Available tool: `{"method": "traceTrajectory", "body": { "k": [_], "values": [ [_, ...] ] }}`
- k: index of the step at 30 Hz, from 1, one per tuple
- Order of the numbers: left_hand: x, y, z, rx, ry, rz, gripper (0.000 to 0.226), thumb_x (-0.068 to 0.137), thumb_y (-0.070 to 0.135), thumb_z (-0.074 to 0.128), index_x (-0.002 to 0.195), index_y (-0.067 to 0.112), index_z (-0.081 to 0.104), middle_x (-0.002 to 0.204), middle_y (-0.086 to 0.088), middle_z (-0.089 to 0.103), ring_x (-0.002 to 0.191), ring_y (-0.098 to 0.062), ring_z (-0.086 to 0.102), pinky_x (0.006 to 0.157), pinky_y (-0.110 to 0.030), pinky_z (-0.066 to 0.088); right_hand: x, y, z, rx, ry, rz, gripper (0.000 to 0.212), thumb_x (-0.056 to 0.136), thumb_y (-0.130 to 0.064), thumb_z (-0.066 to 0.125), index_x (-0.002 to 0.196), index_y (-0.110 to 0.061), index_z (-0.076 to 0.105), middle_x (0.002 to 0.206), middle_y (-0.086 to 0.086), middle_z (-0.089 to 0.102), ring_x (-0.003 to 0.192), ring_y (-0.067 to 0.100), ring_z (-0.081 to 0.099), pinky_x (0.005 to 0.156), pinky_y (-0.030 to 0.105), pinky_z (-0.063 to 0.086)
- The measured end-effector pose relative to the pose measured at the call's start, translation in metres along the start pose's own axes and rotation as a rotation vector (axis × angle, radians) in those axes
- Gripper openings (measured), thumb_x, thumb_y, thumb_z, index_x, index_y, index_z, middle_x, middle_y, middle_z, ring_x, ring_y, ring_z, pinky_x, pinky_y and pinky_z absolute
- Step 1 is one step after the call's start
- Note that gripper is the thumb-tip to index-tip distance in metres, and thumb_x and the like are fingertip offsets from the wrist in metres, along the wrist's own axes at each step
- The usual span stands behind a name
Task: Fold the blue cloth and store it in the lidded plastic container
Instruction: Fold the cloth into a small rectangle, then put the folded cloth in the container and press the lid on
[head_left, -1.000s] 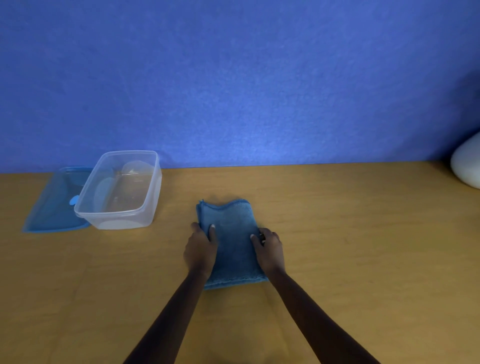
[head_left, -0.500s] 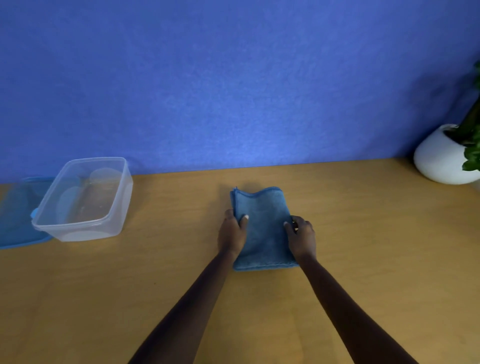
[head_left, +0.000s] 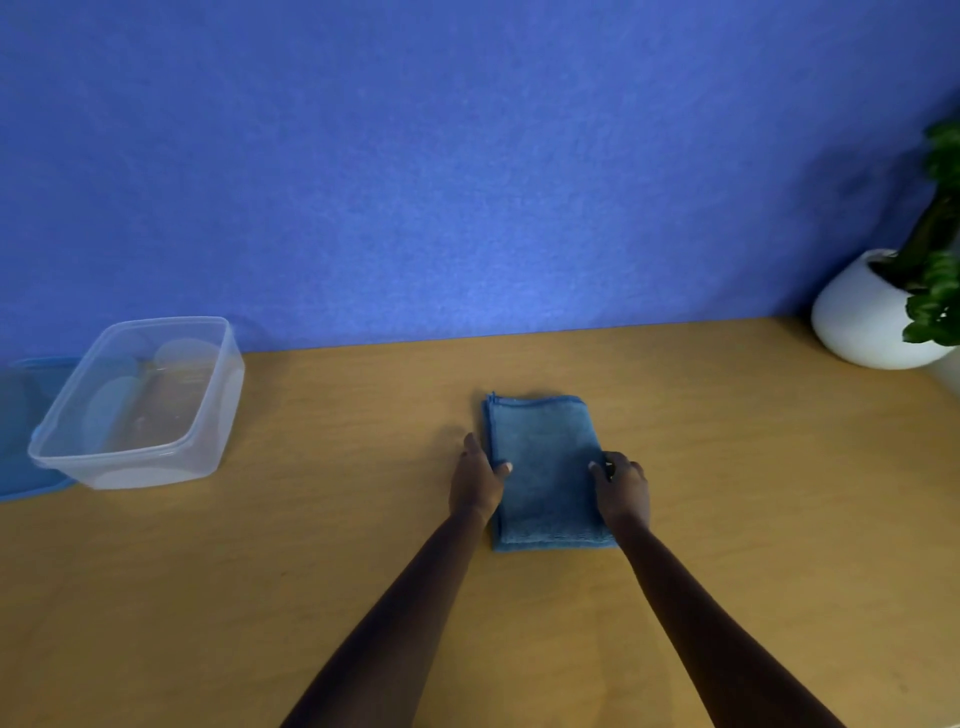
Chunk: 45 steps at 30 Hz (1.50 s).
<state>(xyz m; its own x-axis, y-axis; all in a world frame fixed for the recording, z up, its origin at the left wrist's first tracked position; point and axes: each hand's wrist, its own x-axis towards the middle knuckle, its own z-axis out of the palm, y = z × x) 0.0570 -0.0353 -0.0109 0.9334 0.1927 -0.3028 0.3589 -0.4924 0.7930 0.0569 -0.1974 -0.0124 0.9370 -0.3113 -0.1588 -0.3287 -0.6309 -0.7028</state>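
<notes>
Setting: a blue wall behind a wooden table (head_left: 727, 493); everything below is placed relative to the blue cloth.
Blue cloth (head_left: 545, 467): lies flat mid-table as a narrow folded rectangle, long axis running away from me, stitched edge at the far end.
My left hand (head_left: 475, 483): at the cloth's left edge, thumb over the top, fingers apparently tucked at the side; it pinches that edge lightly.
My right hand (head_left: 623, 491): at the cloth's right edge, fingers curled onto the fabric; whether they are under the layers I cannot tell.
Step in hand: I judge I am squaring the fold and taking hold to lift it.
Doing it well: grip all layers on both sides evenly, keep the stack taut so it does not fall open, then carry it left.
Container (head_left: 135, 410): well to the cloth's left, clear, open, nothing visibly inside.
Lid (head_left: 26, 415): blue, flat on the table beyond the container, farther left.
Plant pot (head_left: 867, 317): white, far right of the cloth, against the wall.
Change: the view has swung right since a second ago, bringing the plant in; my hands hold the same places on the cloth.
</notes>
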Motion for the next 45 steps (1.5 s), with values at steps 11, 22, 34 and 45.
{"method": "traceTrajectory", "body": {
  "k": [11, 22, 34, 45],
  "values": [
    [-0.002, -0.026, -0.043, 0.299, 0.167, 0.124, 0.045, 0.094, 0.027, 0.044, 0.135, 0.007, 0.037, 0.126, -0.016, 0.052, 0.111, -0.033, 0.055, 0.088, -0.041, 0.047, -0.013, -0.027, 0.012, -0.157, 0.094, -0.180, 0.039, 0.093, -0.018, 0.045, 0.130, -0.007, 0.044, 0.129, 0.020, 0.047, 0.117, 0.034, 0.045, 0.095, 0.049, 0.043],
    [-0.002, -0.064, -0.152, 0.454, 0.631, 0.370, 0.040, 0.081, 0.025, 0.039, 0.106, 0.005, 0.062, 0.096, -0.018, 0.065, 0.083, -0.035, 0.065, 0.070, -0.037, 0.054, -0.060, -0.129, 0.096, -0.050, -0.168, -0.513, 0.036, 0.091, -0.013, 0.047, 0.127, -0.008, 0.050, 0.130, 0.015, 0.048, 0.122, 0.030, 0.045, 0.099, 0.036, 0.040],
    [0.011, -0.151, -0.308, 0.403, 0.837, 0.038, 0.046, 0.089, 0.011, 0.050, 0.131, -0.008, 0.043, 0.135, -0.032, 0.045, 0.131, -0.049, 0.033, 0.109, -0.055, 0.029, -0.117, -0.229, 0.200, 0.027, -0.591, -0.481, 0.052, 0.098, -0.025, 0.038, 0.144, -0.005, 0.026, 0.152, 0.014, 0.029, 0.138, 0.027, 0.032, 0.110, 0.030, 0.027],
    [0.011, -0.197, -0.349, -0.531, 0.625, -0.354, 0.042, 0.098, 0.018, 0.034, 0.131, -0.007, 0.043, 0.108, -0.014, 0.052, 0.123, -0.036, 0.048, 0.095, -0.039, 0.040, -0.133, -0.270, 0.253, 0.238, -0.794, -0.203, 0.045, 0.097, -0.025, 0.036, 0.136, -0.003, 0.041, 0.146, 0.015, 0.040, 0.133, 0.029, 0.039, 0.110, 0.036, 0.031]
  ]
}}
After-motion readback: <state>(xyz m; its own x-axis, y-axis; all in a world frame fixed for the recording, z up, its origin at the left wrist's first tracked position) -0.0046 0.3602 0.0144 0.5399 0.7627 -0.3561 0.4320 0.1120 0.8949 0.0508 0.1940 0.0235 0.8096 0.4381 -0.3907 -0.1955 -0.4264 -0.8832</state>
